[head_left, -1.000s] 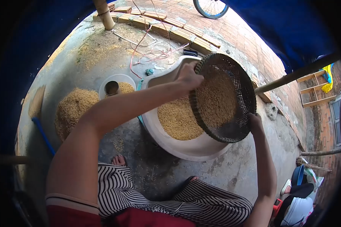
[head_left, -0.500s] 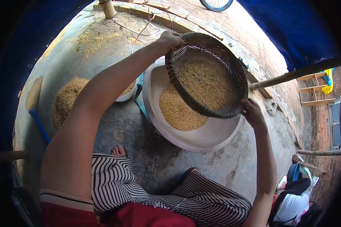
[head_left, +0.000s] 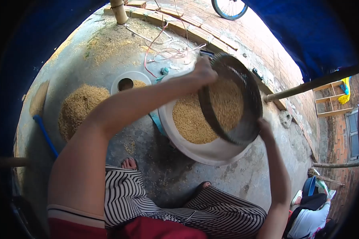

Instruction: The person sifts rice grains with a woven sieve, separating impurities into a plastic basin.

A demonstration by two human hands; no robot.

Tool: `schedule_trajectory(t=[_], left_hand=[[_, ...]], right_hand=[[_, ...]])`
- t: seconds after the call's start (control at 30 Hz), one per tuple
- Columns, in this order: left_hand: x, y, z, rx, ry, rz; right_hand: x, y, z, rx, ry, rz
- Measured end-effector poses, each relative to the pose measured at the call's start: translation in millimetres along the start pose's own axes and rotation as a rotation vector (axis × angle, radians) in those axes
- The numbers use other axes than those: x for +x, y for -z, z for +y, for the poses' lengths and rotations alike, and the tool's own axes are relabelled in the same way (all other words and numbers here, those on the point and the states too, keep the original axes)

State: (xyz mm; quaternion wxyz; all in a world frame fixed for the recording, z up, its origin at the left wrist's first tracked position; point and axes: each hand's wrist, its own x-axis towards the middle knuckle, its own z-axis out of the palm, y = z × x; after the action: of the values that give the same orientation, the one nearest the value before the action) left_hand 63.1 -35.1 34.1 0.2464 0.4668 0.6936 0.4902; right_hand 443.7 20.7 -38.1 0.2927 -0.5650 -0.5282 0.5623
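Observation:
A round, dark woven sieve point(head_left: 252, 93) is held up and tilted in front of me, with yellow-brown grain point(head_left: 227, 101) heaped and blurred inside it. My left hand point(head_left: 206, 71) grips its upper left rim. At the lower right edge, my right hand point(head_left: 265, 129) is closed around the rim. Beneath the sieve stands a wide, pale basin point(head_left: 199, 154), partly covered by it. More grain point(head_left: 190, 124) lies in the basin.
Left of the basin are a pile of grain point(head_left: 81, 105) and a white bowl point(head_left: 117, 81) with a dark cup inside. A blue-handled broom point(head_left: 46, 133) lies farther left. A wooden pole point(head_left: 313, 84) stands at right, and another person point(head_left: 309, 219) sits lower right.
The sieve has tipped more steeply and shifted slightly right and down, with both hands still on it. The grain inside has slid. My left arm has lowered, and the white bowl now shows more.

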Motion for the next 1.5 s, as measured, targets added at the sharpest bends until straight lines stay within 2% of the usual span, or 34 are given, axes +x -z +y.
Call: schedule_trajectory(t=[0.07, 0.1, 0.13, 0.17, 0.2, 0.27, 0.33, 0.4, 0.47, 0.53, 0.6, 0.63, 0.67, 0.7, 0.73, 0.77, 0.8, 0.83, 0.87, 0.93, 1.0, 1.03, 1.07, 1.1, 1.13, 1.17, 1.23, 1.27, 1.3, 1.33, 1.37, 1.4, 1.47, 1.5], left_hand=[[-10.6, -3.5, 9.2, 0.11, -0.21, 0.035], [-2.6, 11.9, 15.6, 0.035, -0.2, -0.053], [12.4, 34.7, 15.0, -0.037, -0.188, -0.146], [33.6, 45.7, 4.2, -0.117, -0.102, -0.14], [57.0, 51.4, -9.5, -0.24, 0.068, -0.193], [120.9, 29.4, -83.3, -0.138, 0.004, -0.332], [35.6, 23.3, -16.9, 0.025, -0.015, -0.111], [-10.8, 28.3, 17.4, 0.044, -0.111, -0.227], [-1.9, 32.6, 8.4, 0.138, -0.367, -0.092], [30.3, 56.4, -5.5, 0.004, -0.343, -0.111], [43.0, 78.4, 0.0, -0.249, -0.033, -0.249], [48.1, 66.3, -9.7, -0.193, -0.072, -0.185], [53.6, 53.1, -21.9, -0.14, -0.114, -0.11], [36.5, 41.5, -19.1, -0.099, -0.152, -0.107], [15.4, 33.7, -12.4, 0.008, -0.231, -0.077], [1.1, 14.8, -17.6, 0.105, -0.317, 0.079], [-3.7, 17.3, -10.4, 0.147, -0.297, -0.034], [3.1, 24.9, -8.4, 0.151, -0.342, -0.029], [5.4, 34.5, -12.9, 0.156, -0.379, -0.04], [32.9, 68.3, -10.8, -0.052, -0.302, -0.261], [53.8, 81.6, -5.0, -0.291, -0.037, -0.349], [53.3, 74.1, -5.2, -0.357, -0.038, -0.316], [49.8, 59.9, -12.4, -0.051, -0.087, -0.202], [37.3, 39.8, -18.2, 0.036, -0.175, -0.163], [20.2, 26.7, -20.8, 0.121, -0.258, -0.12], [6.3, 26.1, -18.1, 0.132, -0.239, -0.159], [9.1, 32.9, -16.2, 0.214, -0.237, -0.17], [14.1, 45.9, -15.0, 0.086, -0.264, -0.093], [37.6, 59.5, -20.3, 0.021, -0.239, -0.208], [55.7, 72.3, -13.9, -0.001, -0.06, -0.321], [58.5, 74.7, -8.4, -0.166, 0.025, -0.374], [61.1, 75.1, -2.4, -0.334, 0.101, -0.418], [44.5, 42.8, -14.9, -0.03, -0.141, -0.217], [27.3, 21.2, -29.2, 0.208, -0.4, -0.035]], right_hand=[[-4.8, -9.3, 37.8, -0.311, -0.249, 0.067], [-7.2, -16.4, 37.3, -0.314, -0.246, 0.076], [-11.7, -25.9, 35.8, -0.316, -0.126, -0.129], [-17.9, -34.9, 34.7, -0.309, -0.009, -0.335], [-22.8, -47.4, -1.2, -0.363, 0.079, -0.314], [-25.9, -65.4, -40.7, 0.123, -0.02, -0.145], [-5.1, -41.3, -10.3, 0.025, 0.012, -0.061], [27.6, -9.5, 59.7, -0.021, -0.226, -0.047], [1.7, -47.8, 43.0, -0.045, -0.28, -0.035], [-33.2, -75.6, 12.6, -0.052, -0.377, -0.012], [-35.5, -89.5, -32.1, 0.051, -0.016, -0.136], [-30.7, -81.9, -31.3, 0.057, -0.013, -0.125], [-19.5, -69.5, -29.0, 0.008, -0.001, -0.019], [-7.8, -65.0, -26.0, -0.041, 0.013, 0.083], [-6.5, -69.0, -17.1, -0.118, -0.089, 0.147], [-7.8, -68.9, -1.0, -0.197, -0.187, 0.213], [16.5, -51.5, 61.9, -0.014, -0.19, 0.132], [41.0, -33.5, 112.2, 0.172, -0.196, 0.053], [29.7, -36.0, 92.6, 0.176, -0.199, 0.067], [-28.1, -74.5, 5.6, -1.209, 0.403, -0.443], [-36.3, -97.0, -40.9, 0.071, -0.046, -0.101], [-32.1, -92.5, -34.1, 0.077, -0.049, -0.1], [-17.9, -82.1, -25.5, -0.008, -0.03, 0.005], [0.1, -75.1, -18.3, -0.096, -0.004, 0.109], [5.9, -71.0, 4.3, -0.141, -0.073, 0.209], [3.1, -70.6, 4.5, -0.15, -0.054, 0.203], [-2.0, -77.4, 10.8, 0.186, -0.313, 0.035], [-11.3, -83.2, 22.8, 0.366, -0.47, -0.04], [-23.1, -98.4, -8.4, 0.343, -0.457, -0.039], [-13.9, -93.7, -16.2, 0.155, -0.377, -0.017], [-21.7, -99.2, -39.4, 0.194, -0.166, -0.075], [-15.7, -93.8, -46.7, 0.137, -0.09, -0.05], [4.3, -78.9, -20.1, 0.077, 0.006, 0.081], [12.8, -64.5, 16.0, 0.138, -0.108, 0.052]])
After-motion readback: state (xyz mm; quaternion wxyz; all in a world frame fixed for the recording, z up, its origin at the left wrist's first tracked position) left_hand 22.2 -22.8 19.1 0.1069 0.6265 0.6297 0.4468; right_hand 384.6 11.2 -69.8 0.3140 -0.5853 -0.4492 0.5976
